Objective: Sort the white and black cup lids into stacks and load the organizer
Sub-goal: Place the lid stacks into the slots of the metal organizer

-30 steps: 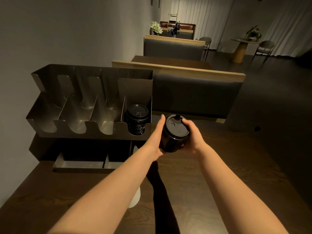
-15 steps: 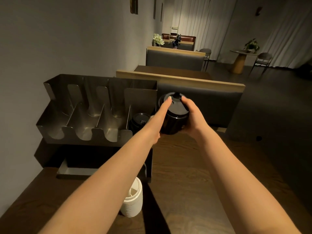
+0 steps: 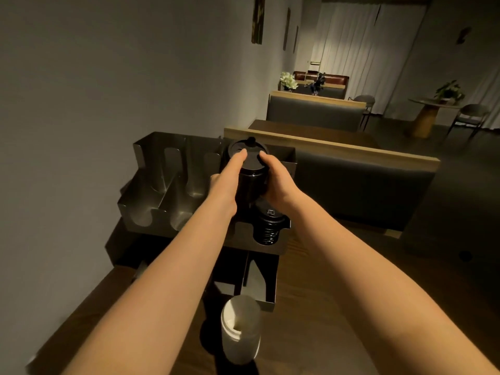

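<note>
I hold a stack of black cup lids [image 3: 250, 180] between both hands above the right end of the steel organizer [image 3: 140, 209]. My left hand [image 3: 226, 182] lies along the stack's left side with fingers stretched onto the top lid. My right hand [image 3: 276, 182] wraps the right side, thumb on top. Below it, a second stack of black lids [image 3: 267, 226] sits in the organizer's rightmost slot. A stack of white lids [image 3: 240, 328] stands upright on the wooden table [image 3: 324, 307] near me.
The organizer stands against the grey wall [image 3: 108, 90] on a dark base with lower trays [image 3: 259, 282]. Its left slots hold nothing. A padded booth bench [image 3: 365, 190] backs the table on the far side, with more tables and chairs beyond.
Both hands have carried the black lid stack up and leftwards, from beside the organizer to above its right slots. The view has moved closer to the organizer.
</note>
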Motion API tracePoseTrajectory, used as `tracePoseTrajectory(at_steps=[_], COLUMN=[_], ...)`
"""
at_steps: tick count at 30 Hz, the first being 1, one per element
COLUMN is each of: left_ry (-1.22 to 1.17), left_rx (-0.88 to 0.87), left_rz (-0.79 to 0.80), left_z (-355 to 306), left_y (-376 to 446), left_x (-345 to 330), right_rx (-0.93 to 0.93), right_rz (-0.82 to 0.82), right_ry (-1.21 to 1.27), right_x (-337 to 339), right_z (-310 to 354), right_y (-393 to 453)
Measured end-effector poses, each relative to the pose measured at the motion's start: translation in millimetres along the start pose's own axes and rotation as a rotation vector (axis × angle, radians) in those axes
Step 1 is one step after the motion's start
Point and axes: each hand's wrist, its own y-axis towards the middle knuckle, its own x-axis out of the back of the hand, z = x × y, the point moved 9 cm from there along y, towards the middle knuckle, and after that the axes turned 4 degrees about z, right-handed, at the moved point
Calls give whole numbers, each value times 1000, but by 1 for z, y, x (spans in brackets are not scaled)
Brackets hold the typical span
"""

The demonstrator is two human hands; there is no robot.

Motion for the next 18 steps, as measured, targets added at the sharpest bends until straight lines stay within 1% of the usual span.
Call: tracePoseTrajectory(at_steps=[3, 6, 10, 15, 18], left_ry=[-21, 11, 67, 125, 115], left_rx=[42, 102, 150, 172, 146], left_rz=[-58, -82, -89, -252, -323], left_z=[7, 15, 22, 45, 54], left_y=[5, 11, 22, 21, 21], left_x=[20, 31, 41, 45, 44], right_rx=[-36, -47, -35, 6, 75], right_rz=[14, -50, -92, -149, -177], right_ry=[-38, -123, -192, -356, -503], right_x=[-7, -3, 1, 7, 5], right_z=[-18, -31, -36, -34, -26], right_y=[13, 23, 33, 35, 35])
